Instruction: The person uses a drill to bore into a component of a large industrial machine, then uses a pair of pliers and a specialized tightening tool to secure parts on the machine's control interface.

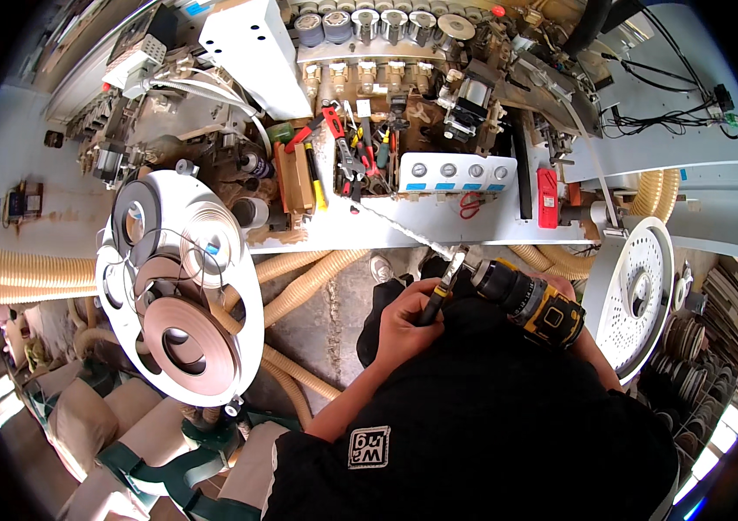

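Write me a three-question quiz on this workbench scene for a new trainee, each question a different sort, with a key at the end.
1. Multiple choice: what does the person's bare left hand hold?
A) a yellow-and-black cordless drill
B) a black-handled metal hand tool
C) a flat coil of brown band

2. True or false: the red rectangular box lies to the right of the red-handled scissors.

3. Count: how many round silver fittings sit in a row on the flat white panel?

Key: 1. B; 2. True; 3. Four
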The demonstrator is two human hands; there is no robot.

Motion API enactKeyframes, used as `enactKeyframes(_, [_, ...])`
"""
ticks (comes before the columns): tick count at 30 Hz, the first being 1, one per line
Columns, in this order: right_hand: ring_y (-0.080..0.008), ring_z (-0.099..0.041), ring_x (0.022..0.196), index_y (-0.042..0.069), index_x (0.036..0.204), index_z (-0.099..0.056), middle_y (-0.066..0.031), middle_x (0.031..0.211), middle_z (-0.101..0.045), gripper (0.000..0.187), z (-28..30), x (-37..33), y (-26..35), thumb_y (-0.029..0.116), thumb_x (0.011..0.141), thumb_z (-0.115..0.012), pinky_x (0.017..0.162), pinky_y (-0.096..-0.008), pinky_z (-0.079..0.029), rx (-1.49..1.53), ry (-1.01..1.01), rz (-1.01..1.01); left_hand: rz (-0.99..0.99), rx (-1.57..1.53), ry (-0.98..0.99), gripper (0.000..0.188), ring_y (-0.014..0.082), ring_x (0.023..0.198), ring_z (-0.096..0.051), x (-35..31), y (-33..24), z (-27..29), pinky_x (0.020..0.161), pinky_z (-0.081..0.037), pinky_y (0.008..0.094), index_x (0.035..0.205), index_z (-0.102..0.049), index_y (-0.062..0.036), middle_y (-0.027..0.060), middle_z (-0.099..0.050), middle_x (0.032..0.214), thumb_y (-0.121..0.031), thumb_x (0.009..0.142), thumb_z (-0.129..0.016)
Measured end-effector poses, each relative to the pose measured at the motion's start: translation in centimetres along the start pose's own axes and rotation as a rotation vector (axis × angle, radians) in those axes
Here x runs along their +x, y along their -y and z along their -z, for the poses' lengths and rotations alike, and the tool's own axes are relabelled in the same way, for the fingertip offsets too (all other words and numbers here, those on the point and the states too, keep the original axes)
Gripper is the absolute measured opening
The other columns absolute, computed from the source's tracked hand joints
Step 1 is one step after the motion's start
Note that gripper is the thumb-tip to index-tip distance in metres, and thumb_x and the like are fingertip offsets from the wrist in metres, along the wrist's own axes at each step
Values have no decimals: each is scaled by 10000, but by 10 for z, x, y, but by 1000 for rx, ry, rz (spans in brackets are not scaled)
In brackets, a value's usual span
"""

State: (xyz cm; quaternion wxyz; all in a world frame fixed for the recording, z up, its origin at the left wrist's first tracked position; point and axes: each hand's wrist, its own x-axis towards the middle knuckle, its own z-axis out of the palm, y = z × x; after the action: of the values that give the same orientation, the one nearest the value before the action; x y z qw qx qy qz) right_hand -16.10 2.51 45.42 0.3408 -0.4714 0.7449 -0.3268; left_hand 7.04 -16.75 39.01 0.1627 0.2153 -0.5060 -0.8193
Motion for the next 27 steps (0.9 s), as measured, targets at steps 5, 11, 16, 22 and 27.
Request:
enactKeyframes(5, [-276, -717, 1065, 23, 1263, -655, -141, 1196, -722, 548, 1, 13, 8, 170, 765, -833, 993, -366, -554, -135, 35, 57, -56, 1, -43, 193, 168, 1092, -637, -3, 3, 5, 858, -479, 266, 805, -638, -42, 133, -648, 1295, 104, 702, -710])
enactKeyframes(11, [-251, -718, 1065, 35, 1227, -667, -132, 1165, -732, 508, 4, 27, 17, 143, 762, -840, 999, -344, -555, -278, 69, 148, -48, -2, -98, 197, 153, 1061, -634, -11, 1, 10, 836, -473, 258, 816, -649, -45, 130, -643, 1307, 105, 708, -717])
enactKeyframes(16, [-241, -706, 1107, 46, 1247, -668, -121, 1201, -724, 501, 0, 30, 10, 105, 778, -833, 1023, -350, -547, -146, 116, 87, 21, -73, -151, 248, 240, 1201, -628, -20, -2, 13, 985, -464, 333, 788, -628, -53, 159, -632, 1322, 160, 686, -704])
enactKeyframes(22, [-230, -671, 1195, 56, 1310, -654, -118, 1285, -698, 521, 3, 36, 4, 101, 816, -815, 1068, -358, -522, 85, 192, -107, -39, -60, -179, 247, 245, 1197, -633, -28, -2, 18, 982, -465, 337, 797, -635, -45, 163, -631, 1321, 169, 687, -696])
enactKeyframes(27, [-214, -660, 1212, 46, 1341, -641, -119, 1311, -687, 501, -2, 32, 0, 80, 859, -772, 1086, -359, -509, 338, 190, -326, -34, -80, -210, 243, 244, 1197, -633, -34, -4, 19, 982, -463, 334, 795, -639, -43, 163, -632, 1320, 168, 688, -697])
